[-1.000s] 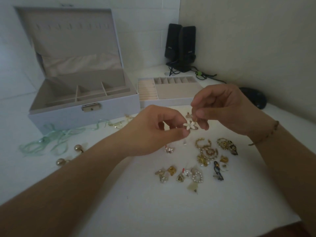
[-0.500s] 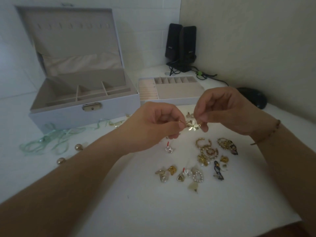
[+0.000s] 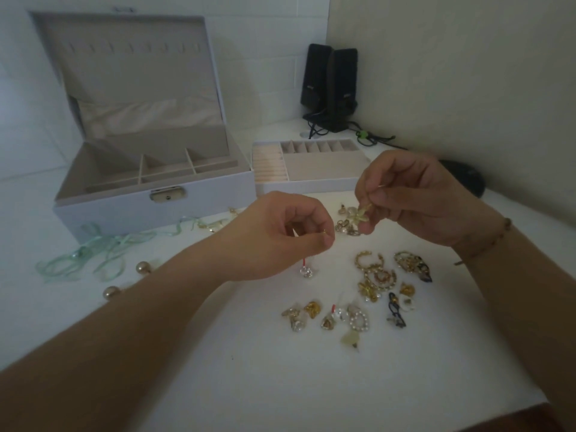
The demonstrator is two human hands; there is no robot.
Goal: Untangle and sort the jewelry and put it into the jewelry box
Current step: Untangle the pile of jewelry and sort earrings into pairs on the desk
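Both hands are raised above the white table [image 3: 218,385], near its middle. The right hand [image 3: 414,201] has thumb and fingertips clamped on a flower-shaped gold earring [image 3: 363,215]; the left hand [image 3: 280,238] has thumb and forefinger pressed together on a tiny gold piece [image 3: 325,233], judged to be an earring back or a second small part, too small to identify. The two hands are apart, so the separation of this item appears complete. To do the step well, each piece should go down singly, well apart from the loose jewelry pile [image 3: 374,285] at the table's right middle, or directly into a compartment; the tiny piece is easily dropped and should be kept pinched until it is over a cell. The open jewelry box [image 3: 156,207] stands at the far left edge with its lid upright and shows no jewelry in its visible compartments; one removable tray [image 3: 311,182] sits just beside it on its right. Counted: one box, one tray, two gold ball items [image 3: 143,268] near the left edge, one green ribbon tangle [image 3: 93,254] in front of the box, one crystal drop with red tag [image 3: 306,271] below the left hand. Pile pieces overlap; an exact count cannot be given. Two dark speakers [image 3: 330,85] stand at the far corner.
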